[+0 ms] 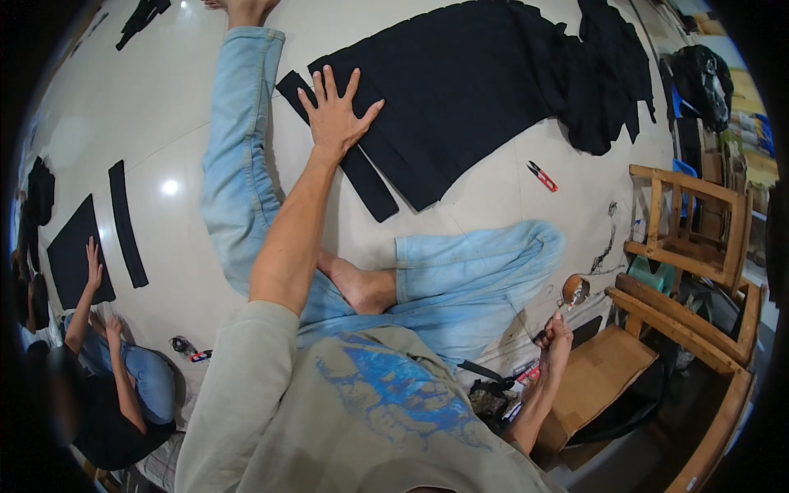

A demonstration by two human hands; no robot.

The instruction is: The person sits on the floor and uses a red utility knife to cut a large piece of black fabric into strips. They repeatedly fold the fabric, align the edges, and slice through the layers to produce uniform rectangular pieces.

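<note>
Black fabric [485, 90] lay at twelve o'clock under the flat, wide-spread left hand [335, 115]. The right hand [556, 335], at four o'clock, was closed around a small dark tool [540, 337]. Firm, even pressure would likely keep the cloth from creeping.

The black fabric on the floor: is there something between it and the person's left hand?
No, nothing visible lies between them. The left hand is pressed flat, fingers spread, directly on the black fabric, at its left edge beside a narrow black strip. The right hand is far away, near a cardboard box.
</note>
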